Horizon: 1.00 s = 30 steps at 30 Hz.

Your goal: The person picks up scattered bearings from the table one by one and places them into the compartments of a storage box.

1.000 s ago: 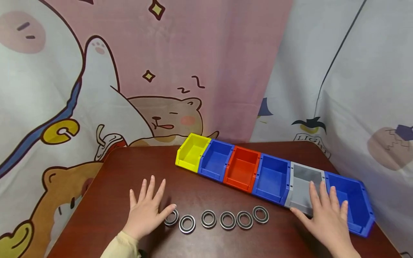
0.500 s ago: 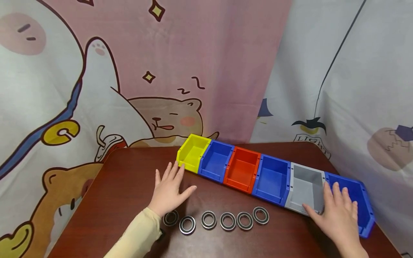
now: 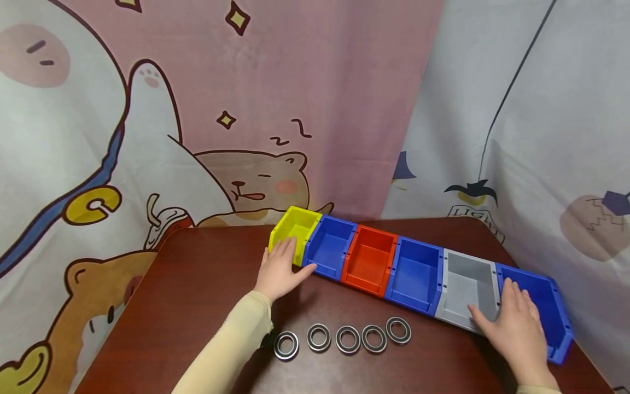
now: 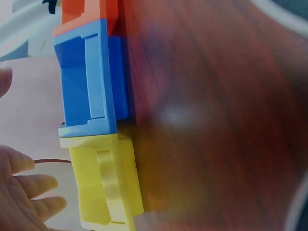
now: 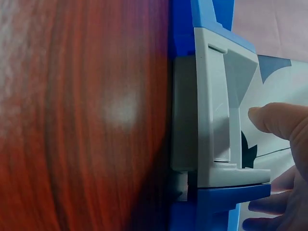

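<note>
My left hand [image 3: 279,272] reaches over the front of the yellow bin [image 3: 297,223], thumb spread toward the neighbouring blue bin [image 3: 328,246]. In the left wrist view its fingers [image 4: 41,185] are extended beside the yellow bin and hold nothing. My right hand [image 3: 517,328] hovers at the right end of the row, over the front of the grey bin [image 3: 467,290] and the last blue bin [image 3: 553,314]. Its thumb [image 5: 274,118] stands apart from the fingers, with nothing between them. Several ball bearings lie in front of the bins, among them a left one [image 3: 286,346] and a right one [image 3: 398,330].
A red bin [image 3: 370,257] and another blue bin [image 3: 414,273] fill the middle of the joined row. All stand on a dark red-brown wooden table [image 3: 197,295]. Behind it hangs a cartoon-printed curtain [image 3: 344,109].
My left hand has moved right and forward from beside the bearings to the yellow bin; its sleeve now covers the leftmost bearing. My right hand has shifted slightly right.
</note>
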Motion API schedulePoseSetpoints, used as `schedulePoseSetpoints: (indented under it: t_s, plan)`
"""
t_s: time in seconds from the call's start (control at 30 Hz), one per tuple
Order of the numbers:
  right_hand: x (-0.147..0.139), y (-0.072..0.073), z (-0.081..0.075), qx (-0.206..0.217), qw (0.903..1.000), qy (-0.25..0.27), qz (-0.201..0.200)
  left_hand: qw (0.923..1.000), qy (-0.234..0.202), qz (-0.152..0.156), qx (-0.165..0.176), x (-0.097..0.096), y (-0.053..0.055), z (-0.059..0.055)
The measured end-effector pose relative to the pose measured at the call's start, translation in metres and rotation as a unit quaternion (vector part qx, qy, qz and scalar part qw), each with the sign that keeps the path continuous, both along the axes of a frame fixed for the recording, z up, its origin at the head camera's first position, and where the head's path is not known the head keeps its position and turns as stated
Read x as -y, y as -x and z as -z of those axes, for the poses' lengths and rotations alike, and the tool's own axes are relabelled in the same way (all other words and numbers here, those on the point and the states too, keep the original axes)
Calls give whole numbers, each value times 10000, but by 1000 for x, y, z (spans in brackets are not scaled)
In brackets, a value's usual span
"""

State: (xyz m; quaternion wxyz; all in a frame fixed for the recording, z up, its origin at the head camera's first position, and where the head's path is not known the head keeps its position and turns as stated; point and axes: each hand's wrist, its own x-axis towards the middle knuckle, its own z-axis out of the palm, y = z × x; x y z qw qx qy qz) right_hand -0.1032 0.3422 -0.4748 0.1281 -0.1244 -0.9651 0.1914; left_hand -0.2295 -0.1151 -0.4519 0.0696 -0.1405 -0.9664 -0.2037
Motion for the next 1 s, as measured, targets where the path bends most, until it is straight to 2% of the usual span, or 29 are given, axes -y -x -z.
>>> schedulePoseSetpoints:
  t_s: [0.23,0.4,0.6,0.77,1.0]
  plan:
    - [-6,6,1,509,9985,138,157,9968,-336,-10,724,-9,22,1]
    - [-9,10,1,791,9963,265,206,9930,-642,-50,991,-15,31,0]
    - [-12,12,1,886,9950,419,191,9898,-943,-158,1059,-20,39,1]
    - [-12,14,1,796,9954,447,280,9896,-1096,-297,881,-23,46,5]
    - [-15,14,2,584,9964,512,329,9953,-758,-201,568,-29,53,9]
